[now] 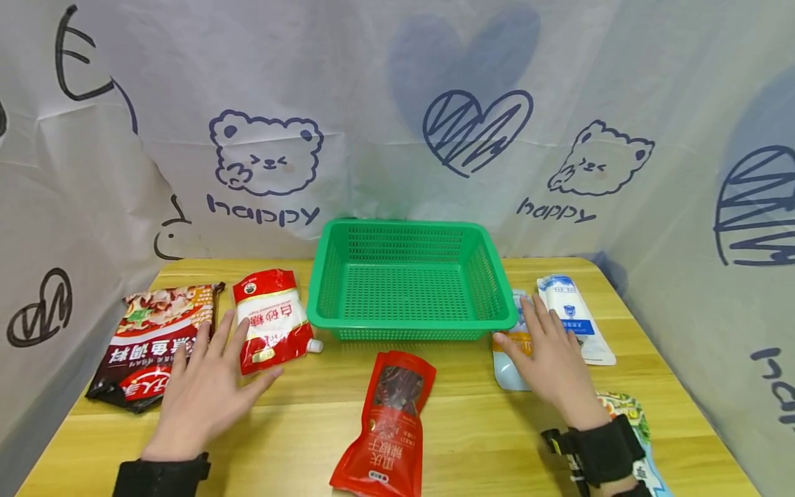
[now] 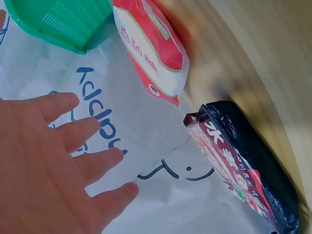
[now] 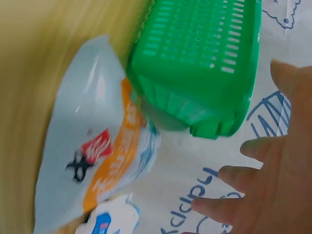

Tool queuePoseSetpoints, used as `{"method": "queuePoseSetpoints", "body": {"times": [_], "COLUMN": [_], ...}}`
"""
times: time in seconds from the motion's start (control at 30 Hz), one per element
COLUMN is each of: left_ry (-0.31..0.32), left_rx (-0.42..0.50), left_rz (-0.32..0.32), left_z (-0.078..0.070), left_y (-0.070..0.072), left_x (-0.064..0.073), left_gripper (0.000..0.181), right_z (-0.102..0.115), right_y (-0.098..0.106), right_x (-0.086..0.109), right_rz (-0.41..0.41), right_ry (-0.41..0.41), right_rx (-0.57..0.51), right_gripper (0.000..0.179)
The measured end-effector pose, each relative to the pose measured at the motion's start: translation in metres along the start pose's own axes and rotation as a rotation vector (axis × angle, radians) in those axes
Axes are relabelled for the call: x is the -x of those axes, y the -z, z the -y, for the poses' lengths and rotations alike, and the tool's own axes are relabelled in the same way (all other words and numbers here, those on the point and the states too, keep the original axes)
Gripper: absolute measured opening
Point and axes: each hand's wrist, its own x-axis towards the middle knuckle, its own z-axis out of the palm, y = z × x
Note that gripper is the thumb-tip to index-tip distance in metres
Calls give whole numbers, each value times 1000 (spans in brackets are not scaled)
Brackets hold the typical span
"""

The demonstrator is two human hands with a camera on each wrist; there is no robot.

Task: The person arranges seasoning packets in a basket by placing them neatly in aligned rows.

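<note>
The left hand (image 1: 208, 397) hovers with fingers spread apart, near a crinkled, glossy dark packet (image 1: 149, 331) and a smooth red-and-white pouch (image 1: 273, 317) with a stubby white cap. The right hand (image 1: 549, 355), its fingers also apart, hovers over a puffy, pale-blue plastic bag (image 1: 509, 376) beside the rectangular, perforated green basket (image 1: 410, 324). In front of the basket, a shiny red bag (image 1: 388, 428) with a clear window lies on the wood-grained table (image 1: 292, 435).
</note>
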Motion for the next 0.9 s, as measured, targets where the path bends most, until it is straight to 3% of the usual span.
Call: {"method": "queuePoseSetpoints", "body": {"times": [0.2, 0.5, 0.9], "left_ry": [25, 54, 175], "left_rx": [-2, 15, 11], "left_rz": [-10, -77, -44], "left_z": [5, 23, 64], "left_y": [6, 9, 7], "left_x": [-3, -9, -27], "left_gripper": [102, 92, 91], "right_z": [10, 16, 18], "right_y": [-1, -6, -15], "right_x": [-14, -38, -56], "right_rz": [-61, -141, -84], "right_ry": [26, -54, -125], "right_rx": [-134, -259, -316], "right_gripper": [79, 70, 68]}}
